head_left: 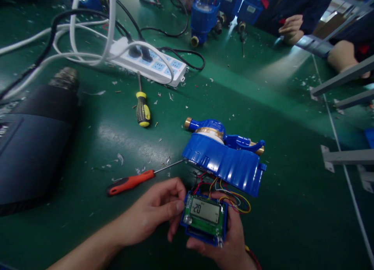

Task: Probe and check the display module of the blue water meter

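Centrally, low in the frame, the display module (pixel 204 219) is cradled by the right hand (pixel 224 242) and pinched at its left edge by the left hand (pixel 152 215).

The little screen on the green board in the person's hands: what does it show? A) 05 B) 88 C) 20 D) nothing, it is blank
C: the display on the circuit board, held between the left hand and the right hand, reads 20.

Heat gun (pixel 32 145) cut off at left edge; its label blurred
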Demonstrator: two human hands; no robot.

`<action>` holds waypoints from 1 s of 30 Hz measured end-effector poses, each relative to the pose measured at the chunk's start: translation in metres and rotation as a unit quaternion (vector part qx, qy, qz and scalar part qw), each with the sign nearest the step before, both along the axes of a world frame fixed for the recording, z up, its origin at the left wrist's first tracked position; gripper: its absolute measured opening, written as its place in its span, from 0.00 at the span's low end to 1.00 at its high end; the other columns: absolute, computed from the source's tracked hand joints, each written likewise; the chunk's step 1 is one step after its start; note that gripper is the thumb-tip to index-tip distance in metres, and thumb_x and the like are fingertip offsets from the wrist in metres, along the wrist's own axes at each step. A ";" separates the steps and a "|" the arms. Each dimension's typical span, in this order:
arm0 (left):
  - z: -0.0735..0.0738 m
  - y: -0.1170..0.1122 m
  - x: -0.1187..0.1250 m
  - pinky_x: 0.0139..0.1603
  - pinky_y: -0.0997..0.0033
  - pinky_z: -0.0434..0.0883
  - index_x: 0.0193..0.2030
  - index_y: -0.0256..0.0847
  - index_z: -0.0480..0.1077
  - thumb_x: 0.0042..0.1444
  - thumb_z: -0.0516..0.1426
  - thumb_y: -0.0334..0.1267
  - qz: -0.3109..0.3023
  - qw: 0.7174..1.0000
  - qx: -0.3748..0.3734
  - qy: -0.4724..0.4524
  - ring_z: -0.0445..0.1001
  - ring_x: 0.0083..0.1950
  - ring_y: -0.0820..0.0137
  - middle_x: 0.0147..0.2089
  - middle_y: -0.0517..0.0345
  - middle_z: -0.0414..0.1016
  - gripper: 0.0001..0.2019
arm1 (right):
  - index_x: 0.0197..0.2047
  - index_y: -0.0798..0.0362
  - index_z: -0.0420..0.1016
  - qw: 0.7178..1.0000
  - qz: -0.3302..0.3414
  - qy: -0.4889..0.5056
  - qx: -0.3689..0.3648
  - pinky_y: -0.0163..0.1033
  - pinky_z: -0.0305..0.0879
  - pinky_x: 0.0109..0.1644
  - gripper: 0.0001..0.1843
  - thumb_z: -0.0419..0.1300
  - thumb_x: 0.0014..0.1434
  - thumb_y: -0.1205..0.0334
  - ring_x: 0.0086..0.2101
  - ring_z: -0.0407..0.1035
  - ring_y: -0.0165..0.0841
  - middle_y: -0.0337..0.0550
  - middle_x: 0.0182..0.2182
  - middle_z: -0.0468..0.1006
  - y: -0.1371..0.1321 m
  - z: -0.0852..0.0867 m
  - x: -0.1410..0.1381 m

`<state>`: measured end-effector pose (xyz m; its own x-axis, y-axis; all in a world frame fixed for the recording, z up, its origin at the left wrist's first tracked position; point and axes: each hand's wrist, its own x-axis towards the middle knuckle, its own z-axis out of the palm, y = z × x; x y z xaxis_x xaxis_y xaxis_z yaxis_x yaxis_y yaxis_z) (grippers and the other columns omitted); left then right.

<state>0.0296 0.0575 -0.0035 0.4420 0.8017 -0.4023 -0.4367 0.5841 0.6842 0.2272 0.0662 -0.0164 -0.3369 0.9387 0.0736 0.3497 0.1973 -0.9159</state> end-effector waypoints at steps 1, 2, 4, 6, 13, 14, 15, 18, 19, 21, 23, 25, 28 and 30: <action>0.001 0.001 0.000 0.20 0.81 0.65 0.35 0.37 0.59 0.56 0.53 0.40 0.000 1.000 -0.001 0.002 0.67 0.22 0.79 0.26 0.62 0.65 0.08 | 0.50 0.45 0.58 1.000 0.003 0.005 -0.013 0.42 0.75 0.38 0.39 0.67 0.38 0.41 0.37 0.73 0.39 0.44 0.40 0.71 0.000 0.001 0.000; 0.001 0.001 0.000 0.20 0.82 0.65 0.35 0.37 0.59 0.56 0.53 0.40 0.000 1.000 -0.002 0.003 0.67 0.22 0.79 0.27 0.61 0.66 0.09 | 0.50 0.45 0.57 1.000 0.005 0.011 -0.029 0.42 0.75 0.38 0.39 0.67 0.38 0.41 0.37 0.73 0.40 0.44 0.40 0.71 0.000 0.002 -0.001; 0.002 0.002 0.000 0.20 0.82 0.65 0.35 0.37 0.59 0.56 0.53 0.40 -0.002 1.000 -0.003 0.004 0.67 0.22 0.79 0.27 0.61 0.65 0.09 | 0.50 0.44 0.57 0.998 0.005 0.021 -0.052 0.42 0.75 0.38 0.39 0.67 0.38 0.42 0.37 0.73 0.39 0.43 0.39 0.72 0.000 0.004 -0.001; 0.003 0.002 0.000 0.20 0.82 0.65 0.34 0.37 0.58 0.56 0.53 0.40 -0.005 1.000 -0.003 0.004 0.66 0.21 0.80 0.26 0.62 0.65 0.09 | 0.49 0.44 0.58 0.997 0.003 0.033 -0.070 0.40 0.75 0.37 0.38 0.68 0.37 0.42 0.36 0.74 0.39 0.42 0.38 0.72 0.000 0.004 -0.002; 0.001 -0.001 0.001 0.17 0.84 0.64 0.35 0.37 0.59 0.57 0.52 0.40 -0.018 1.000 -0.003 0.003 0.65 0.20 0.80 0.25 0.62 0.65 0.08 | 0.51 0.46 0.59 0.998 -0.006 0.042 -0.037 0.36 0.75 0.37 0.40 0.69 0.36 0.44 0.36 0.74 0.38 0.43 0.38 0.73 0.000 0.002 0.000; 0.001 -0.001 0.001 0.17 0.84 0.64 0.34 0.37 0.59 0.57 0.52 0.41 -0.020 1.000 -0.003 0.003 0.65 0.19 0.80 0.25 0.62 0.65 0.09 | 0.51 0.46 0.59 0.998 -0.005 0.043 -0.039 0.36 0.75 0.36 0.40 0.69 0.37 0.44 0.36 0.74 0.38 0.42 0.38 0.74 0.000 0.002 0.000; 0.002 -0.001 0.001 0.17 0.84 0.63 0.34 0.37 0.59 0.57 0.52 0.41 -0.021 1.000 -0.004 0.003 0.65 0.19 0.80 0.25 0.62 0.65 0.09 | 0.50 0.46 0.59 0.998 -0.003 0.042 -0.044 0.36 0.75 0.36 0.40 0.69 0.37 0.44 0.36 0.74 0.37 0.42 0.38 0.74 0.000 0.003 0.000; 0.002 0.000 0.001 0.17 0.85 0.63 0.34 0.37 0.58 0.57 0.52 0.41 -0.021 1.000 -0.005 0.008 0.65 0.19 0.81 0.24 0.63 0.65 0.09 | 0.49 0.45 0.59 0.998 -0.009 0.044 -0.047 0.35 0.75 0.36 0.38 0.68 0.37 0.43 0.34 0.74 0.37 0.41 0.37 0.75 0.000 0.005 -0.001; 0.002 0.000 0.001 0.17 0.85 0.63 0.34 0.37 0.58 0.57 0.52 0.41 -0.020 1.000 -0.005 0.011 0.65 0.19 0.81 0.24 0.63 0.65 0.09 | 0.49 0.45 0.59 0.998 -0.011 0.045 -0.042 0.35 0.75 0.35 0.38 0.68 0.37 0.43 0.34 0.75 0.36 0.40 0.36 0.75 0.000 0.006 -0.001; 0.003 0.000 0.001 0.17 0.84 0.63 0.34 0.37 0.58 0.57 0.52 0.41 -0.020 1.000 -0.004 0.014 0.65 0.20 0.80 0.24 0.63 0.65 0.09 | 0.49 0.44 0.60 0.999 -0.014 0.041 -0.026 0.33 0.75 0.35 0.37 0.68 0.37 0.43 0.34 0.75 0.35 0.39 0.36 0.75 0.001 0.007 -0.002; 0.003 0.001 0.001 0.17 0.84 0.63 0.34 0.37 0.58 0.57 0.52 0.41 -0.019 1.000 -0.002 0.012 0.65 0.20 0.80 0.24 0.63 0.65 0.09 | 0.49 0.45 0.60 0.999 -0.014 0.031 -0.019 0.33 0.75 0.35 0.38 0.68 0.37 0.43 0.34 0.75 0.35 0.40 0.36 0.75 0.001 0.007 -0.002; 0.002 0.001 0.001 0.17 0.84 0.63 0.34 0.37 0.58 0.57 0.52 0.40 -0.018 1.000 -0.002 0.013 0.65 0.19 0.80 0.24 0.63 0.65 0.08 | 0.49 0.46 0.60 0.999 -0.012 0.029 -0.024 0.34 0.75 0.35 0.38 0.68 0.37 0.43 0.34 0.75 0.36 0.41 0.36 0.75 0.001 0.007 -0.002; 0.001 0.000 0.002 0.17 0.84 0.63 0.35 0.37 0.58 0.57 0.52 0.40 -0.020 1.000 -0.008 0.016 0.65 0.20 0.80 0.24 0.63 0.65 0.08 | 0.50 0.45 0.59 0.999 -0.006 0.034 -0.024 0.35 0.75 0.35 0.38 0.68 0.38 0.44 0.34 0.74 0.36 0.41 0.37 0.75 0.001 0.005 -0.002; 0.000 -0.001 0.002 0.18 0.84 0.63 0.35 0.37 0.58 0.57 0.52 0.40 -0.023 1.000 -0.008 0.015 0.65 0.20 0.80 0.24 0.63 0.65 0.08 | 0.50 0.45 0.58 1.000 -0.006 0.021 -0.019 0.36 0.75 0.35 0.39 0.68 0.37 0.43 0.34 0.74 0.37 0.41 0.37 0.74 0.000 0.004 -0.001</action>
